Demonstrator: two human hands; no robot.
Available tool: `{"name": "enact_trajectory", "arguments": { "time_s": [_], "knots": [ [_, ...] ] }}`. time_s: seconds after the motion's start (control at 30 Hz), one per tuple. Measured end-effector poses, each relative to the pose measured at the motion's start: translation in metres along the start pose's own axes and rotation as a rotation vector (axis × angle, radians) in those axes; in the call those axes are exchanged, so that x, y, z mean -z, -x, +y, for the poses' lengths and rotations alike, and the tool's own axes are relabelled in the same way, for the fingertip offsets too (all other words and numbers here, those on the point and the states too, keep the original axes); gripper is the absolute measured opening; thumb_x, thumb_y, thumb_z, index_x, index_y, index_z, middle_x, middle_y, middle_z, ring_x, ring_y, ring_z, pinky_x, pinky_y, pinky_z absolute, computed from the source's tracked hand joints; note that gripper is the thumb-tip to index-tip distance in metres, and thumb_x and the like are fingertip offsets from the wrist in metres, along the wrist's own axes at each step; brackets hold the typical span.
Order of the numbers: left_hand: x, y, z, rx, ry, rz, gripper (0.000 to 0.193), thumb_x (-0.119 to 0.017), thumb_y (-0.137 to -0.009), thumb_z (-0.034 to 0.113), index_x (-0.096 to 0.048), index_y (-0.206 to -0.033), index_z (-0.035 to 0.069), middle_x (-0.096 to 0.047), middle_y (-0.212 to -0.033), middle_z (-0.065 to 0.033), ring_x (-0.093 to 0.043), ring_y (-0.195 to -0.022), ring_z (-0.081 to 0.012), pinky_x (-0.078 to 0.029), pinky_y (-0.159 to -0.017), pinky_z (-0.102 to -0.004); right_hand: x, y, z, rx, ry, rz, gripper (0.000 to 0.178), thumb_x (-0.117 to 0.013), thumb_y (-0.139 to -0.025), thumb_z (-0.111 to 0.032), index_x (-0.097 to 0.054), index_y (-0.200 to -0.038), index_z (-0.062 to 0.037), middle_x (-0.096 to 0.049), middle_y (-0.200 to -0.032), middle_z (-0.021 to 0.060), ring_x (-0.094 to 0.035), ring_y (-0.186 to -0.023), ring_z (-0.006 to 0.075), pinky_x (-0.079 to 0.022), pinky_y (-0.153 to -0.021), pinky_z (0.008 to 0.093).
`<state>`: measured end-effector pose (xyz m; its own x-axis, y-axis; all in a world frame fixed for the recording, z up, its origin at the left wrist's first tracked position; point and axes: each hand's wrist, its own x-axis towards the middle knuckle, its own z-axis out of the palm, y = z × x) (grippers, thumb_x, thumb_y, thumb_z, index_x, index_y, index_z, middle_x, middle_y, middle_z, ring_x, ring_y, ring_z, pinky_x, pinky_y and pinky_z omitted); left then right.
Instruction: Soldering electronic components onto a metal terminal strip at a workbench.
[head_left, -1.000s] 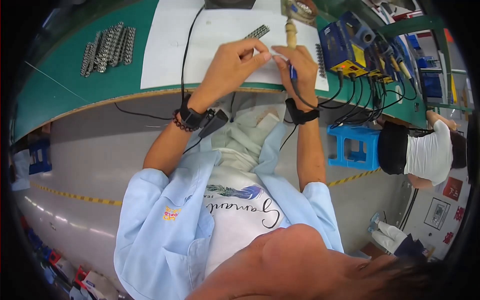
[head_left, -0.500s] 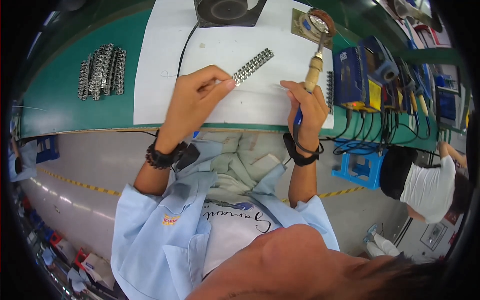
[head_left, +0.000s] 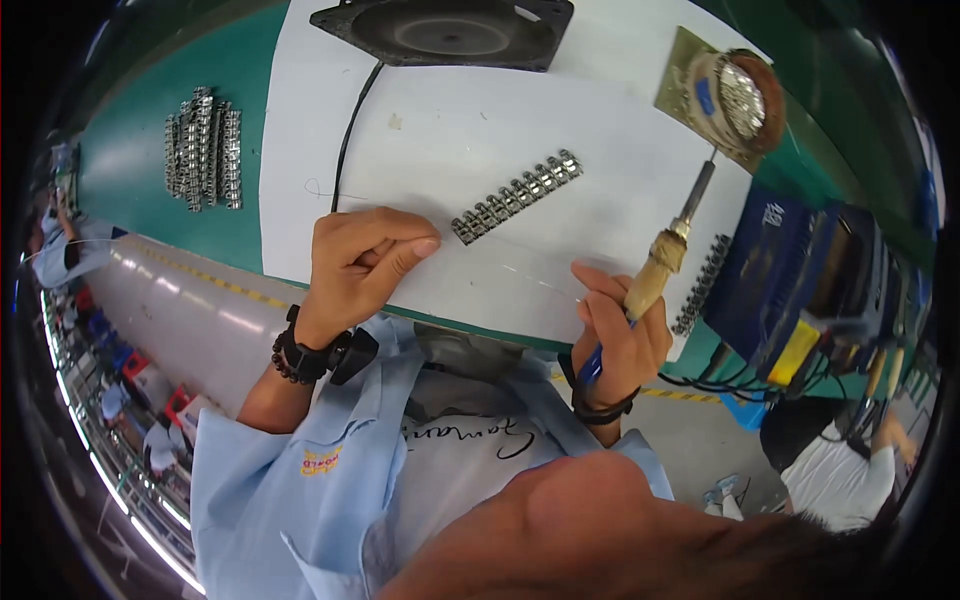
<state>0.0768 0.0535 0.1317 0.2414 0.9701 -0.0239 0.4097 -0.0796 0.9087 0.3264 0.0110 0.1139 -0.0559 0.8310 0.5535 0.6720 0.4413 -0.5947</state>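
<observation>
Because the strip [head_left: 517, 197] lies unheld on the paper [head_left: 420, 150], my left grip [head_left: 362, 258], pinched closed just beside it, could knock it askew; my right grip [head_left: 628, 345] clasps the iron [head_left: 655, 270], which could scorch if lowered. I count that strip, one darker strip [head_left: 703, 285], one iron, one cup [head_left: 708, 110], one fan [head_left: 450, 35]; the pile [head_left: 203, 150] overlaps too much.
</observation>
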Motion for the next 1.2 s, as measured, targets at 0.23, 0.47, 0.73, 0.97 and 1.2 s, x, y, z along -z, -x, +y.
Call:
{"name": "enact_trajectory", "arguments": {
  "time_s": [0.23,0.47,0.73,0.97,1.2],
  "knots": [
    [-0.018,0.012,-0.005,-0.048,-0.031,0.032,0.006,-0.071,-0.077,0.003,-0.067,-0.079,-0.001,-0.066,-0.072,-0.0054,-0.036,-0.045,-0.0035,-0.028,-0.042,-0.02,0.009,0.018,0.008,-0.006,0.005,-0.032,0.028,-0.073,-0.061,-0.001,-0.06,-0.086,-0.0037,-0.069,-0.086,0.0115,-0.059,-0.065,0.0212,-0.047,-0.046,0.0241],
    [-0.008,0.116,0.002,-0.129,0.035,0.125,0.004,-0.067,-0.08,0.002,-0.065,-0.082,-0.001,-0.064,-0.068,-0.004,-0.039,-0.048,-0.0032,-0.03,-0.044,-0.0207,0.046,0.087,-0.07,0.055,0.049,-0.062,0.02,-0.062,-0.074,0.006,-0.054,-0.091,-0.0003,-0.069,-0.078,0.018,-0.058,-0.065,0.024,-0.049,-0.055,0.0291],
    [0.019,0.206,0.022,-0.057,-0.111,0.104,0.01,-0.063,-0.085,0.01,-0.06,-0.092,0.003,-0.057,-0.061,-0.0042,-0.044,-0.048,-0.0079,-0.033,-0.046,-0.0231,0.027,0.14,-0.153,-0.028,0.014,0.409,0.007,-0.063,-0.081,-0.001,-0.058,-0.084,0.002,-0.07,-0.077,0.0135,-0.054,-0.059,0.0226,-0.045,-0.055,0.0274],
    [0.048,0.253,0.022,-0.144,-0.431,0.113,0.021,-0.069,-0.081,0.014,-0.061,-0.099,0.008,-0.038,-0.055,-0.003,-0.036,-0.045,-0.0129,-0.031,-0.043,-0.0269,0.007,0.157,-0.222,0.097,0.211,0.252,0.007,-0.062,-0.082,0.0,-0.057,-0.087,0.0017,-0.07,-0.077,0.0132,-0.053,-0.059,0.0211,-0.044,-0.055,0.027],
    [0.05,0.23,-0.019,-0.124,-0.471,0.138,0.026,-0.069,-0.08,0.019,-0.057,-0.101,0.01,-0.058,-0.062,-0.0073,-0.056,-0.049,-0.0228,-0.04,-0.045,-0.0324,-0.031,0.158,-0.203,0.01,0.195,0.279,0.01,-0.056,-0.089,-0.009,-0.056,-0.088,0.0006,-0.07,-0.077,0.0132,-0.057,-0.065,0.0174,-0.045,-0.064,0.0267]
  ]
}}
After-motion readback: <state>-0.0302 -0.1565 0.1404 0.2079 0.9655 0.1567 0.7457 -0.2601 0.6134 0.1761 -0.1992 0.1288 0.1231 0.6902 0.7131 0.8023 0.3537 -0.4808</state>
